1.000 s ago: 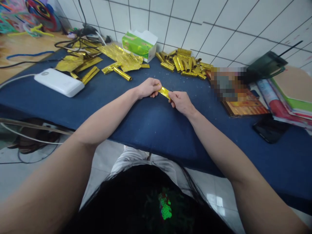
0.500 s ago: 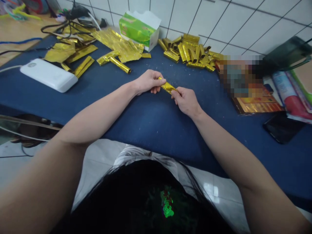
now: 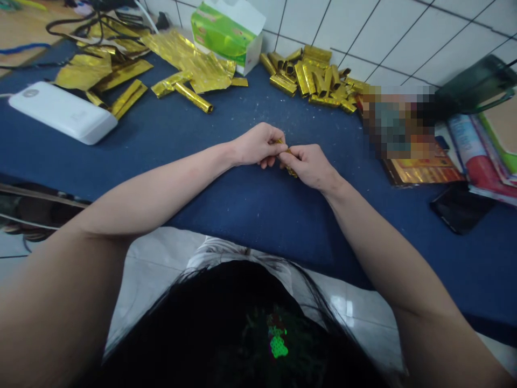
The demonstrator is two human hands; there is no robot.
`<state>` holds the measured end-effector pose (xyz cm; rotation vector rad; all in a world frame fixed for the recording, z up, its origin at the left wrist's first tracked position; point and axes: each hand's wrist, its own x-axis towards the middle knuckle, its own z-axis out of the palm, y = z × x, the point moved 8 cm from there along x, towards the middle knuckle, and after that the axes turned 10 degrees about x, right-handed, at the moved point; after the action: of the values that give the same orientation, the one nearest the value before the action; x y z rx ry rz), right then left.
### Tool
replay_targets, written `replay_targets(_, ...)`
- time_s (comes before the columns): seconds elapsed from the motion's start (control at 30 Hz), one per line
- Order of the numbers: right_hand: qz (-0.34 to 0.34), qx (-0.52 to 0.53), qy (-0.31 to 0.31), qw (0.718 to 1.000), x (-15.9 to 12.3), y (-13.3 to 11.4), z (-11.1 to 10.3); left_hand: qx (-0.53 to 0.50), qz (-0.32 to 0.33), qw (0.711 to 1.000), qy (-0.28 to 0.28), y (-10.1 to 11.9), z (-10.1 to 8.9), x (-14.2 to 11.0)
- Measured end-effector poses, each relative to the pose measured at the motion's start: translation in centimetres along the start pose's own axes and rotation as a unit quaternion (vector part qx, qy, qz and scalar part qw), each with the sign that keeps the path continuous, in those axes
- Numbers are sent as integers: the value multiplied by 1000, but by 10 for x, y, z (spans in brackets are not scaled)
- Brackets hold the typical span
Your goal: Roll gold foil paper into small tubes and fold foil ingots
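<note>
The left hand [image 3: 258,145] and right hand [image 3: 309,166] are together, their fingers meeting, and both are clamped on a gold foil strip [image 3: 291,171] held over the tabletop between them. Only its ends show past the fingers (the middle is hidden, so its shape can't be told). Gripping from both sides seems to be what keeps such thin foil steady, and the forearms, laid across the blue cloth-covered tabletop [image 3: 242,215], appear to brace the hands for close work.

Just out from the hands at 11 o'clock, a rolled foil tube [image 3: 193,97] lies beside crumpled gold foil sheets [image 3: 186,62]. A tissue box [image 3: 228,35] stands behind them, near 12 o'clock, against the tile wall [image 3: 404,27]. At 1 o'clock, a heap of short foil rolls [image 3: 311,78] is banked against that wall, probably to keep them clear of the working space.

Farther out at 10 o'clock lies a white power bank [image 3: 62,112], within reach of its cable, it seems, with tangled black cables [image 3: 97,19] beyond. At 2 o'clock sits a pixelated object [image 3: 398,121] (too blurred to name). A stack of books [image 3: 476,156] lies near 3 o'clock and a black phone [image 3: 460,207] near 4 o'clock, both pushed toward the far edge, away from the hands.
</note>
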<state>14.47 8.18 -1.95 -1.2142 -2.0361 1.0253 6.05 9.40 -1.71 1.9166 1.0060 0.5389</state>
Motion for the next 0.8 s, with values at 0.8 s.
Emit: replay_targets(0.8, -85, -268, 125, 952, -16, -18, -4, -79, -55, 993, 67, -25, -41, 2)
